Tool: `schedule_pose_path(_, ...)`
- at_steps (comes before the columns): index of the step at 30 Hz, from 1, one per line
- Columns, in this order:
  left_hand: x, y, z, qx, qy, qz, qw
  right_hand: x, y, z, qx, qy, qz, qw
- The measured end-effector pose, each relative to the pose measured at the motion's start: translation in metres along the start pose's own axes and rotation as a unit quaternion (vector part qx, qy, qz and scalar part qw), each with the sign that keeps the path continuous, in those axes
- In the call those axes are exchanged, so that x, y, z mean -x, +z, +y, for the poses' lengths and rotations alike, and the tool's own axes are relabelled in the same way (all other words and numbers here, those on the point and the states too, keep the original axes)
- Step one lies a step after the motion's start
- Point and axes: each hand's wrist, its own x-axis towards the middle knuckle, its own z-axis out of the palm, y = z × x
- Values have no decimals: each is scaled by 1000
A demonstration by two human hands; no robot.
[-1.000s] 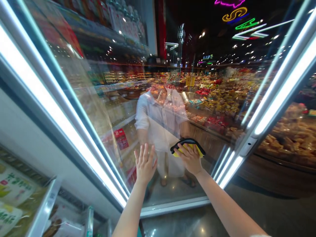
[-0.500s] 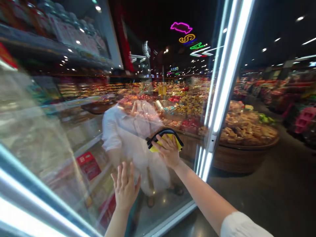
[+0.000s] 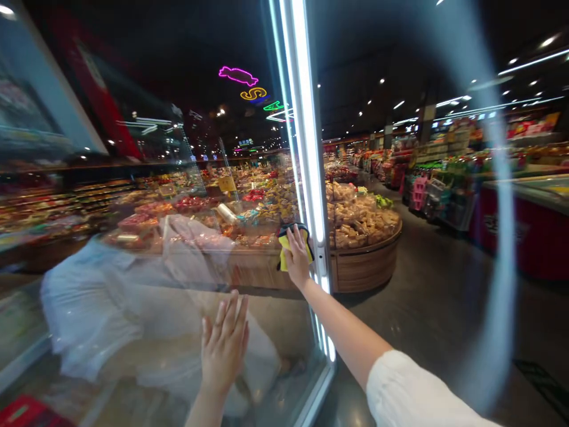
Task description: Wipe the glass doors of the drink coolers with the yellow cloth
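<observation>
A large glass pane [image 3: 178, 320] stands in front of me, with a reflection of a white shirt in it. My right hand [image 3: 297, 252] presses a yellow cloth with a dark edge [image 3: 284, 242] flat against the glass, right beside the lit metal frame [image 3: 320, 237]. The cloth lies under its fingers and palm. Lower and to the left, my left hand [image 3: 223, 344] is raised with its fingers spread, holding nothing, at or close to the glass; whether it touches is unclear.
Beyond the frame, a round wooden bin [image 3: 367, 264] holds heaped packaged goods. Pink baskets [image 3: 418, 193] and a red counter [image 3: 515, 231] stand farther right. A red box [image 3: 33, 413] shows at the lower left. Neon signs glow above.
The view has turned right, so the lit frame stands nearer the middle. My right hand and the cloth have moved across the glass up to the frame. My left hand remains raised, fingers apart.
</observation>
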Motion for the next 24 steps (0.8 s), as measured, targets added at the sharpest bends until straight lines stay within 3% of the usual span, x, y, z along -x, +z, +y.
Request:
schedule_pose_path(2,-12,9,5,9,9,-6,1000,-10,-9,16,-2,45,35,998)
schedule_pose_path(4,-20,15,10,15,18,-5,1000,-2,-10,28,-2,71,59,996)
schedule_pose_path(7,-28,24,15,20,29,1,999,4,-3,30,-9,79,81,994)
schedule_pose_path(12,-45,38,20,21,34,16,999,-72,-3,4,-26,43,102,994)
schedule_pose_path(14,-51,41,22,22,26,27,999,-88,-6,-1,-24,26,104,994)
schedule_pose_path(16,-53,44,23,20,19,35,999,-74,-7,4,-13,12,98,995)
schedule_pose_path(20,-47,41,23,9,15,44,999,-18,1,29,-14,17,105,994)
schedule_pose_path(22,-44,37,22,2,15,47,999,-13,6,28,-30,29,121,992)
schedule_pose_path(24,-42,33,21,-5,13,51,999,-24,9,12,-40,21,128,991)
